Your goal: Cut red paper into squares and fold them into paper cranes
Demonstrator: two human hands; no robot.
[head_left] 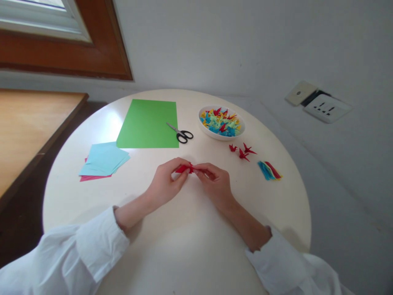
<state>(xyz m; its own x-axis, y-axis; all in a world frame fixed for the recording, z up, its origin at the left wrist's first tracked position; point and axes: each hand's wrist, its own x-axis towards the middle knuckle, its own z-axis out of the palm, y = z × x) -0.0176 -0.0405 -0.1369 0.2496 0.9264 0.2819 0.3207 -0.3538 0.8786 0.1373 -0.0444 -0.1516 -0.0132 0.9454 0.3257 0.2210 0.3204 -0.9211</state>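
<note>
Between my two hands, over the middle of the round table, is a small folded red paper crane (181,168), partly hidden by fingers. My left hand (167,178) pinches its left part between thumb and fingertips. On the other side, my right hand (216,180) is closed with thumb and forefinger on its right end. Three finished red paper cranes (243,154) lie beyond my right hand. Past them stands a white bowl (221,136) heaped with small cranes in red, yellow, blue and pale green.
Scissors (181,134) with black handles rest partly on a green sheet (149,125). At the left lie light blue and pink papers (104,159). Small coloured paper strips (269,170) sit near the right edge of the white table (184,246). A wall socket (327,108) is at the right.
</note>
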